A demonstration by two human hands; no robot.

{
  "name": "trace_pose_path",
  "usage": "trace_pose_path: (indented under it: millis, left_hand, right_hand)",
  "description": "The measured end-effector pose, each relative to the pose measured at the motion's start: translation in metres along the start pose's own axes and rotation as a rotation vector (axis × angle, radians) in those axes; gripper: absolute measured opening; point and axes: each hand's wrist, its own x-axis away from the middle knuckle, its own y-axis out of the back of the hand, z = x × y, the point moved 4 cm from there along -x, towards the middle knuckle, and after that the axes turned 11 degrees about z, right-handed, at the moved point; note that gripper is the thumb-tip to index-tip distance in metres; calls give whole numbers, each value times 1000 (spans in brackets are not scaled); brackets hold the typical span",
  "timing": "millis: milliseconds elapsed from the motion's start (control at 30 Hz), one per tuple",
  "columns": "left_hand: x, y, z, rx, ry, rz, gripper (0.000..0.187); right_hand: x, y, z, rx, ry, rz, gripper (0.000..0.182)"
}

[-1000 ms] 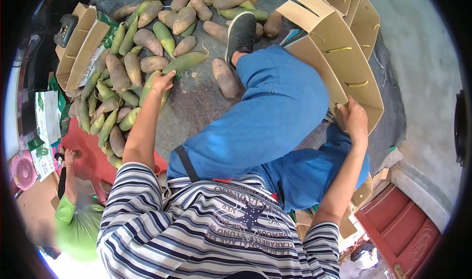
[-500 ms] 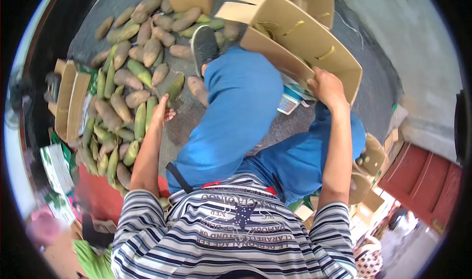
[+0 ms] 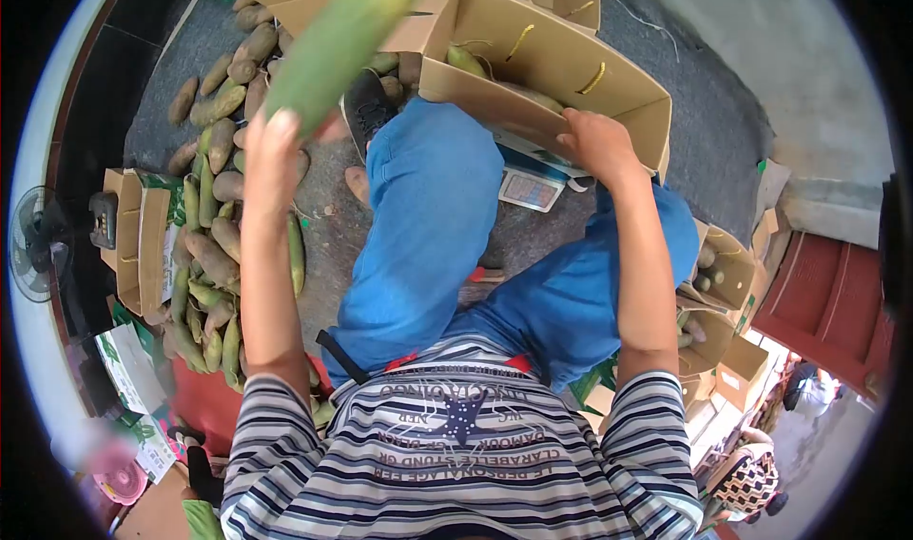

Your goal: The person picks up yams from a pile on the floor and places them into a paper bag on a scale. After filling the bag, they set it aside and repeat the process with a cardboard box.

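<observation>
My left hand (image 3: pixel 271 155) is raised at upper left, closed around one end of a long green vegetable (image 3: pixel 338 50); it is close to the camera and blurred, with a yellowish far end. My right hand (image 3: pixel 604 145) grips the near edge of an open cardboard box (image 3: pixel 642 107) with yellow cord handles. Inside this box a green vegetable (image 3: pixel 466 61) shows, partly hidden by the near wall. Below my left hand and to its left lies a large pile of brown and green long vegetables (image 3: pixel 211 255).
A calculator-like device (image 3: pixel 530 190) lies on the floor between my knees and the box. More open boxes stand at left (image 3: pixel 152 245) and right (image 3: pixel 728 274). A fan (image 3: pixel 40 240) is at far left. A person's patterned clothing (image 3: pixel 747 478) shows at lower right.
My left hand has picked up the green vegetable from the pile and lifted it up towards the camera. My right hand has stayed at the box edge. The view has shifted slightly.
</observation>
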Motion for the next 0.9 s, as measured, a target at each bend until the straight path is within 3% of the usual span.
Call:
trace_pose_path:
  millis: [167,300,333,400,467,533,567,700,800,900]
  left_hand:
    - [-56,-41,5,-408,1,59,44]
    - [-28,-16,58,-223,215,-99,40]
    - [-15,-1,86,-311,283,-91,39]
    - [22,10,112,-631,483,8,40]
    - [66,36,180,-853,568,113,37]
    - [97,31,197,-1039,798,298,35]
    - [114,28,212,-1224,735,326,30]
    - [125,1,249,-1479,571,521,30]
    - [123,-30,254,-1451,-11,450,33]
    - [132,-48,360,-1588,2,833,35]
  right_hand:
    - [0,-2,-2,12,7,-19,22]
    - [0,-2,-2,43,-16,27,22]
    - [1,0,0,48,-12,17,22]
    - [1,2,-2,59,16,-12,22]
    - [1,1,-1,20,22,-42,22]
    - [5,6,3,6,-22,-33,22]
    - [4,4,1,0,-10,-54,23]
    - [3,3,2,-23,-10,-6,24]
    - [2,6,5,-3,-17,0,25]
    - [2,6,6,-15,-21,7,27]
